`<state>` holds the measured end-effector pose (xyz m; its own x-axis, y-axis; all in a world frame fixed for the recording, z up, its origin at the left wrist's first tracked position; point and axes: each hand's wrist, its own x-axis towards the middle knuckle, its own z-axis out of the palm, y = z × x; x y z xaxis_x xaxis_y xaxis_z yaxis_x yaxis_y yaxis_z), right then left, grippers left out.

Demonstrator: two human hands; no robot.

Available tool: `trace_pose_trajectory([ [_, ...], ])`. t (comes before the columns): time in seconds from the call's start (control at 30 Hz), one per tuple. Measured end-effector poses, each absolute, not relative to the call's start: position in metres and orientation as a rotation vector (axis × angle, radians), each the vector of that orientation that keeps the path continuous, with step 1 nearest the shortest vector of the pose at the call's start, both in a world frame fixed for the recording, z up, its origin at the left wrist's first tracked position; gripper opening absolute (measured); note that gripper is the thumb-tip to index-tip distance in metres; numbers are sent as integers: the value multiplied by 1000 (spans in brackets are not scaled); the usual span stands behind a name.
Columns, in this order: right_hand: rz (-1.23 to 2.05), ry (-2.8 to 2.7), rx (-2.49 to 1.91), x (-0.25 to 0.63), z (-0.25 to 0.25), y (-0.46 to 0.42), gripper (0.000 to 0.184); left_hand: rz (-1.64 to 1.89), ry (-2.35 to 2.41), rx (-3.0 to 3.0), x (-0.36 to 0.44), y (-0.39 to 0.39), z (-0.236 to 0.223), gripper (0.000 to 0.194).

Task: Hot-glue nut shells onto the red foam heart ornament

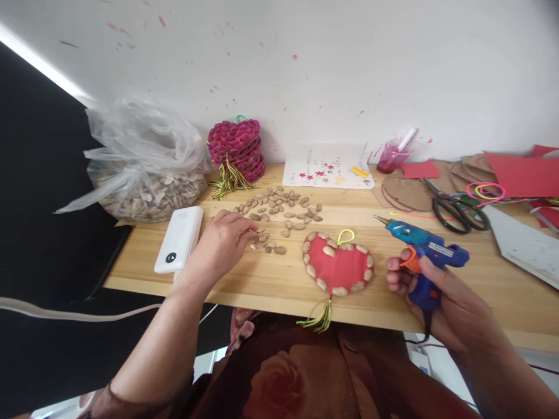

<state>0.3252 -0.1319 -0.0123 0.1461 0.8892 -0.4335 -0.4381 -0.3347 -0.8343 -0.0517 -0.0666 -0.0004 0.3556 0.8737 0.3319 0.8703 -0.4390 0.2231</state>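
My left hand (229, 235) is closed, its fingertips pinching a peanut (259, 231) at the edge of a loose group of unshelled peanuts (279, 201). In my right hand (441, 297) is a blue hot glue gun (428, 241), held upright by its handle. A finger rests by its orange trigger, and its metal nozzle points left. Between my hands lies a red heart-shaped piece (338, 269), with peanuts around its border and one peanut further in near the top. It has a yellow loop (346, 236) above and a yellow-green tassel (321, 317) hanging over the table edge.
A plastic bag of peanuts (148, 186) and a white power bank (179, 238) are at left. Purple peanut-covered pieces (236, 148) are stacked by the wall. Paper with stars (327, 166), a pink cup (388, 158), cardboard (408, 194), scissors (458, 214) and red sheets (519, 174) lie behind and right.
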Motion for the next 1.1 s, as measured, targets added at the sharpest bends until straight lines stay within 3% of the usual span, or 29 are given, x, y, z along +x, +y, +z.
trace_pose_trajectory([
  [0.67, 1520, -575, -1166, 327, -13, -134, 34, 408, 1743, 2471, 24, -29, -4, 11],
  [0.9, 1514, -554, -1173, 325, -10, -133, 35, 449, 1752, 2421, 17, -28, -3, 29],
  [1.1, 1522, -576, -1158, 326, -12, -134, 32, 527, 1853, 2419, 16, -27, -6, 9],
])
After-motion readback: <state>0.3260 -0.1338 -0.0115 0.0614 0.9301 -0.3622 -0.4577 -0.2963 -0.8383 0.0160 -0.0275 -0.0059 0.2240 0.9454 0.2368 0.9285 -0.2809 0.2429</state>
